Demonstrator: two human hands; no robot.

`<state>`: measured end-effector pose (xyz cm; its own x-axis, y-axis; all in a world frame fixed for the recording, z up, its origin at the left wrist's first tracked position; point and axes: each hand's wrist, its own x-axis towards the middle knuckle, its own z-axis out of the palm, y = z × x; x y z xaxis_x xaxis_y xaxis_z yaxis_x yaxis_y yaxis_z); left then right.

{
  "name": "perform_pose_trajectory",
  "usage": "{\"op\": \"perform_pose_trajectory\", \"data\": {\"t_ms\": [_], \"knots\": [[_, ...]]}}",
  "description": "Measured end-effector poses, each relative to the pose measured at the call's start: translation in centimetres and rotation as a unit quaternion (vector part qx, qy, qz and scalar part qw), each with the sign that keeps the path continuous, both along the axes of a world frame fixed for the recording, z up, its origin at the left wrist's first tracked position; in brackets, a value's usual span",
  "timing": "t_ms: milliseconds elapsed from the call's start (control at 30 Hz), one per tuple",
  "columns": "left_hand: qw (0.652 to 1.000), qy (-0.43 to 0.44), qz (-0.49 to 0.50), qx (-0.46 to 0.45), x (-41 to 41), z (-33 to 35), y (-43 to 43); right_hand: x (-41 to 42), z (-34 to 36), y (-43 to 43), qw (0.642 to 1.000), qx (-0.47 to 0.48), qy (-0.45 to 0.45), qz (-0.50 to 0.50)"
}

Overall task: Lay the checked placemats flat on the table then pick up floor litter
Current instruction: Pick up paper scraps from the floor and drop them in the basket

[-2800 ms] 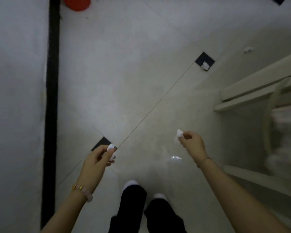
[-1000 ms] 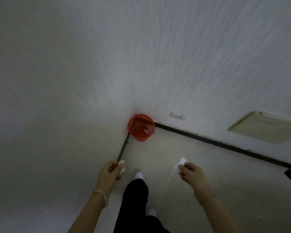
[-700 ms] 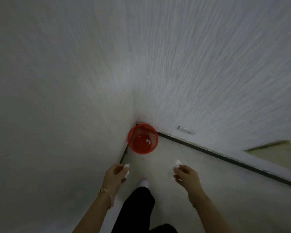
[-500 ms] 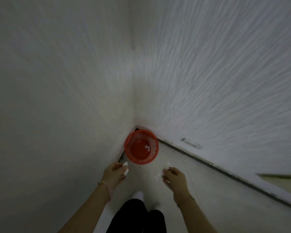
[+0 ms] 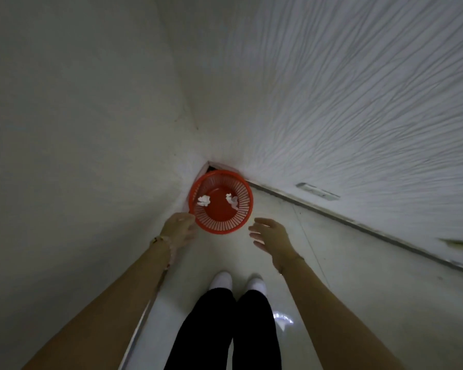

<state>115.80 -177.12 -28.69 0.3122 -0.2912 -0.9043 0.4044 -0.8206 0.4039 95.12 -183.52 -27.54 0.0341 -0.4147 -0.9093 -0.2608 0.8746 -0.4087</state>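
Note:
A red mesh waste basket point(image 5: 225, 226) stands on the floor in the corner of two white walls. Inside it lie two crumpled white paper scraps, one point(image 5: 204, 201) near the left wall of the basket and one point(image 5: 232, 200) right of the middle. My left hand point(image 5: 179, 231) hovers at the basket's near-left rim, fingers loosely apart, holding nothing. My right hand point(image 5: 270, 235) is spread open just right of the basket, empty. No placemats or table are in view.
White walls close in on the left and ahead, with a dark skirting strip point(image 5: 358, 222) along the right wall. My legs in black trousers and white socks point(image 5: 223, 280) stand on the pale tiled floor point(image 5: 345, 276) just behind the basket.
I have stepped up to the corner basket. Both hands held white paper scraps before; now both are empty, and a second scrap lies in the basket.

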Motion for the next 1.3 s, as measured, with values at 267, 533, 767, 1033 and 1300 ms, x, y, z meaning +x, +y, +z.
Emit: {"op": "perform_pose_trajectory", "data": {"t_ms": [267,533,767,1033,1300], "knots": [[0.974,-0.068,-0.21,-0.047,-2.5,7.2,2.2,-10.3,7.5,7.8,0.991,-0.024,0.12,0.052],[0.925,-0.052,-0.367,-0.086,-8.9,17.6,8.2,-18.3,17.6,21.8,0.981,-0.01,0.132,-0.143],[0.818,-0.039,-0.574,0.009,-13.3,19.1,14.7,-21.7,21.3,37.5,0.934,0.084,0.112,-0.328],[0.747,-0.09,-0.659,0.002,-19.8,20.8,17.4,-22.2,21.8,50.0,0.859,0.084,0.072,-0.5],[0.649,-0.105,-0.752,-0.048,-30.5,19.3,17.4,-25.3,21.2,56.9,0.793,0.115,0.064,-0.595]]}}
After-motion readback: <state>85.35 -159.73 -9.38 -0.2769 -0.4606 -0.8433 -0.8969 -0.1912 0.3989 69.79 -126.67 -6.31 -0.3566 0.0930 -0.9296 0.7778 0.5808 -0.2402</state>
